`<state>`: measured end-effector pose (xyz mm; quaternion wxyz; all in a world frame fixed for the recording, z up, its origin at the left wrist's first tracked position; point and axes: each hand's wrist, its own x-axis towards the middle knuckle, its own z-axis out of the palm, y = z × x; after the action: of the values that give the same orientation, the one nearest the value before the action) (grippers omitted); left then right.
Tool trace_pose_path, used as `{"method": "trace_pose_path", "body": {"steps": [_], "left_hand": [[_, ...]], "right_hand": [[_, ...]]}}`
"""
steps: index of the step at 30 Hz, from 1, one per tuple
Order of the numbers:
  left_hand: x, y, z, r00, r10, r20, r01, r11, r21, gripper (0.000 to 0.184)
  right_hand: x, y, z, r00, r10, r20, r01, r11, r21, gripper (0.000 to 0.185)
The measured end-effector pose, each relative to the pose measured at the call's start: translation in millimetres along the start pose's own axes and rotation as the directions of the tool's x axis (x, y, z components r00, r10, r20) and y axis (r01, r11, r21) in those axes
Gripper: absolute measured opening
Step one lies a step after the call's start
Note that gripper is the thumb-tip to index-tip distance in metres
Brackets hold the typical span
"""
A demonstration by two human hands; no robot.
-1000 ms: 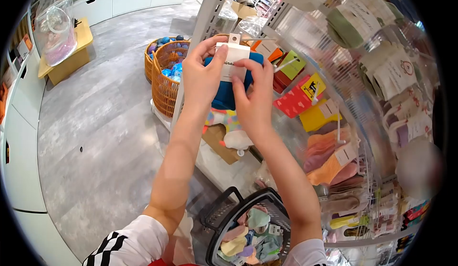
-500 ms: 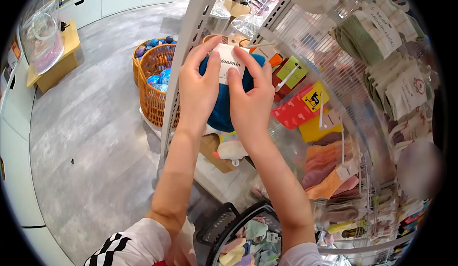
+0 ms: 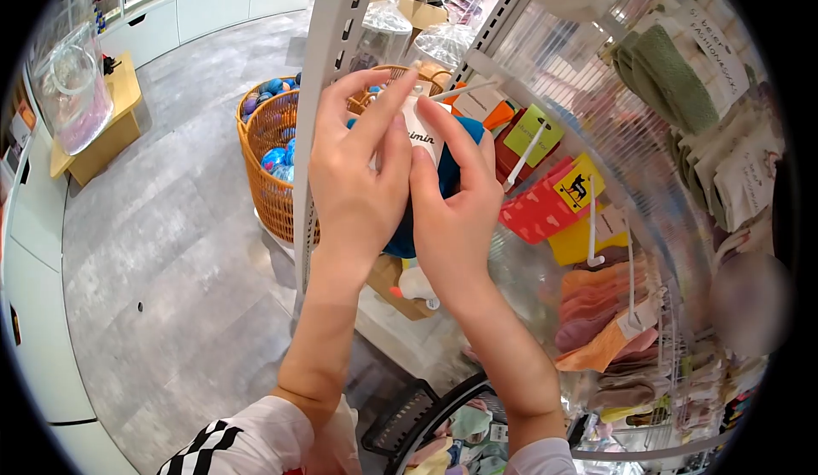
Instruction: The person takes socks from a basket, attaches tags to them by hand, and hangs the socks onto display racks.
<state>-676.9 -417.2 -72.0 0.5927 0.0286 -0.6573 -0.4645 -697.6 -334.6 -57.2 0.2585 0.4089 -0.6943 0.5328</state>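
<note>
Grey floor (image 3: 187, 245) spreads off to the left, and a white display rack (image 3: 328, 74) with two slotted posts in sight rises beside the person. One wooden table (image 3: 100, 147) stands well apart. Just past the near post sits a wicker basket (image 3: 273, 194) of blue balls. One black shopping basket (image 3: 436, 411), part cut off, is low in front, with fabric pieces inside, too jumbled to count.

Two hands are up at the rack. The right hand (image 3: 456, 207) pinches one blue bundle (image 3: 403, 241), thumb on its front; the left hand (image 3: 358, 168) is half open over the bundle's other side, index finger stretched to the top, and I can't tell whether it grips. The bundle is in front of the rack, its long axis running nearly upright, label end up and away from the person, lower end leaning slightly left.

Right of it hang one red packet (image 3: 535, 213) and one yellow packet (image 3: 588, 238), just touching. The bundle's one white label (image 3: 419, 134) faces the person, close by a thin white peg (image 3: 464, 89); I can't tell whether they join.
</note>
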Motion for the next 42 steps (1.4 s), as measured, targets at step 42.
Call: {"method": "trace_pose_path", "body": {"steps": [42], "left_hand": [[-59.2,-124.5,101.6,0.867,-0.273,0.416,0.257,0.962,0.094,0.062]], "right_hand": [[-3.0,151.6,-12.6,0.908,0.332,-0.257,-0.377,0.913,-0.153,0.067]]}}
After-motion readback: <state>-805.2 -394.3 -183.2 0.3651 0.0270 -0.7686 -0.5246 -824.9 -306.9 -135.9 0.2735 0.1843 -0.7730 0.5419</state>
